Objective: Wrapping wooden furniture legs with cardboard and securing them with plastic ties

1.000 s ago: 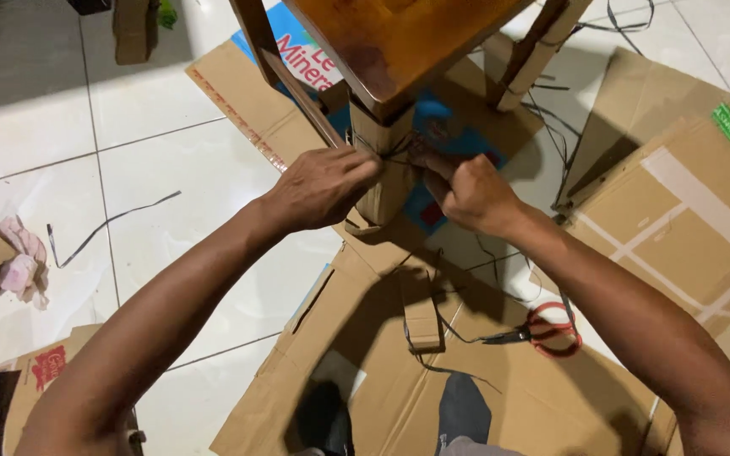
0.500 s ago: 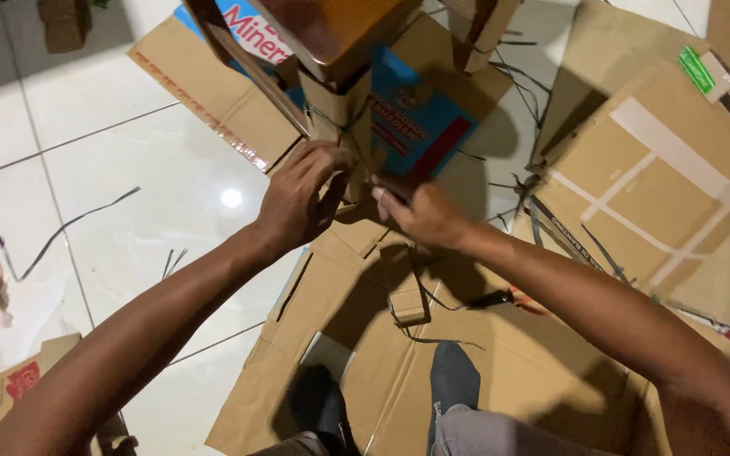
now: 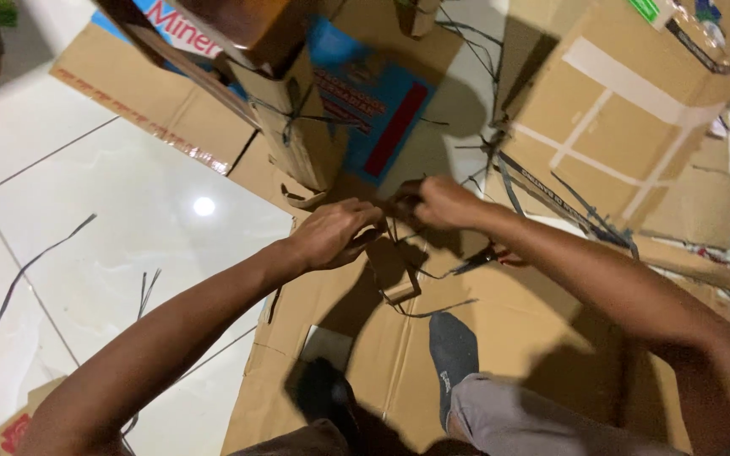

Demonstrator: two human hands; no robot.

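Observation:
My left hand (image 3: 335, 232) and my right hand (image 3: 437, 203) meet low over the flattened cardboard (image 3: 542, 355). Both have their fingers closed on a thin black strap (image 3: 392, 226) that runs down around a folded cardboard strip (image 3: 392, 268) lying just below them. Behind the hands stands a wooden chair leg wrapped in cardboard (image 3: 297, 127), tied with black strap. Red-handled scissors (image 3: 490, 253) lie on the cardboard, partly hidden by my right forearm.
My feet in dark socks (image 3: 454, 350) rest on the cardboard near the bottom. A taped cardboard box (image 3: 627, 110) sits at the right with loose black straps (image 3: 551, 203) beside it. More strap pieces (image 3: 35, 262) lie on the white tile floor at the left.
Both hands have come down from the tied strap on the wrapped chair leg to the cardboard strip on the floor. The view has tilted down and right.

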